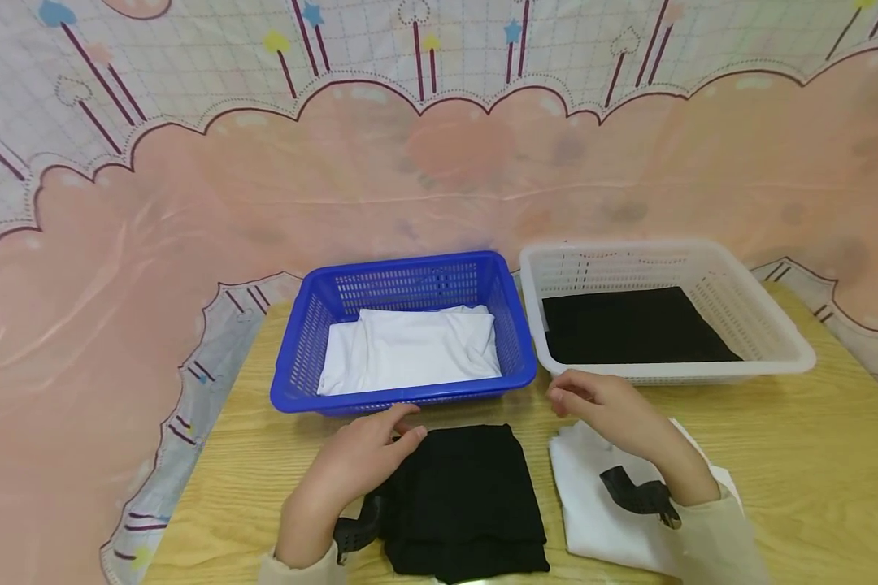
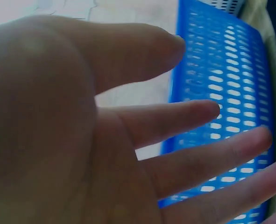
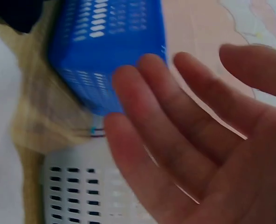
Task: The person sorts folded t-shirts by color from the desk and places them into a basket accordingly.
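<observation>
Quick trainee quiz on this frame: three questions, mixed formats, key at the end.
1. What colour is the loosely folded fabric in the blue rectangular plastic basket? A) black B) white C) orange
2. True or false: the person's bare right hand holds nothing.
3. Fill in: in the head view, the folded black cloth on the wood-grain table lies to the ___ of the folded white cloth.

Key: 1 B; 2 true; 3 left.

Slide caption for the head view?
Left hand and right hand near folded black cloth and white cloth, before blue basket and white basket.
</observation>
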Tool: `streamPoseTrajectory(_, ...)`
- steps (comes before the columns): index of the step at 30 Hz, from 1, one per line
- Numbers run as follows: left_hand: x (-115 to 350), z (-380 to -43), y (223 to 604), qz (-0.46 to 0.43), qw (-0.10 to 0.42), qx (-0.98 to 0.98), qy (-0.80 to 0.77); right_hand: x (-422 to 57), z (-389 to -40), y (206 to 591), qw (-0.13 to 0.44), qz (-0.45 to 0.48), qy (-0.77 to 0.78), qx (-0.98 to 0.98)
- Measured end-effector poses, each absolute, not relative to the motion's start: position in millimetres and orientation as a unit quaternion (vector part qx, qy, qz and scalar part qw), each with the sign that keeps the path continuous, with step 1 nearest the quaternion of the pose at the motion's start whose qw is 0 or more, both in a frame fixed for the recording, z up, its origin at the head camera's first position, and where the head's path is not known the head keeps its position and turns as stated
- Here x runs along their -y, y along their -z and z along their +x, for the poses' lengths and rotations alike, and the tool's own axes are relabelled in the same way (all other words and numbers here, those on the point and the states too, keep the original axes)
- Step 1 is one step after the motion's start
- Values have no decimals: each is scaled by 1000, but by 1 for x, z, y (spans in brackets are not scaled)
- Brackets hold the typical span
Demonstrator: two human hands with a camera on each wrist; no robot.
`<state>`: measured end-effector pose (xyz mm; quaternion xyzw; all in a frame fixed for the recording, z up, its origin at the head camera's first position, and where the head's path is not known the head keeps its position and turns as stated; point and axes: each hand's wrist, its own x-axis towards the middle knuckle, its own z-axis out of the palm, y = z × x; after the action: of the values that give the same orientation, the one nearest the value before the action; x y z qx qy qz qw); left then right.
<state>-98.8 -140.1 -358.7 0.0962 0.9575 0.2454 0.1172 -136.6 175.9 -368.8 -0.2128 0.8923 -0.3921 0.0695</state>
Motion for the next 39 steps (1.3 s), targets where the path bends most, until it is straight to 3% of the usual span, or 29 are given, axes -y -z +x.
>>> streamPoseTrajectory(9,138,-101,372,73,129,-973,-174,-158,-133,387,132,-265,304,-905)
streamPoseTrajectory(21,151,-112,382,50,136,-976,-160,-137,-130,395,197,-266,240,-912)
streamPoseTrajectory(32,145,-114,388,63,188,-959,-200,-125,-124,397,220,-269,273,-897)
streamPoseTrajectory(39,141,-116,395,72,183,-952,-236,-126,-123,396,236,-254,285,-893)
